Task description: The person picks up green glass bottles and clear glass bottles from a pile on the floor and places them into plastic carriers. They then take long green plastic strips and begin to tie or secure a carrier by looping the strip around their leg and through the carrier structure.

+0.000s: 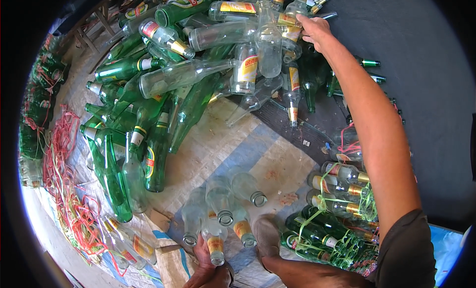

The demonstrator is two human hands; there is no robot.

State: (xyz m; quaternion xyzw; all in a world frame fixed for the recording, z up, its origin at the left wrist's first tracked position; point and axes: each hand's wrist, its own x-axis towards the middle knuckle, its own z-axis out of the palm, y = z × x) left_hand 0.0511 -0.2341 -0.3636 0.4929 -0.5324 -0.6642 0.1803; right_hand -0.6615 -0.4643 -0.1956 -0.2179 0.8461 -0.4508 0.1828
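Note:
At the top of a bottle pile, my right hand (317, 31) closes on a clear glass bottle (296, 8) with gold foil at its neck; part of its grip is hidden. My left hand (202, 253) is low in the middle, its fingers closed against a clear glass bottle with a yellow label (215, 238). Several more clear bottles (219, 196) stand grouped around that one, mouths up. My foot in a grey shoe (267, 234) is right beside this group.
Loose green bottles (158, 159) and clear ones are heaped at the upper left. Bottles bundled with green string (342, 189) lie at the right, near a dark panel (411, 50). Tangled pink string (62, 164) lies at the far left. A striped woven sheet (248, 144) covers the ground.

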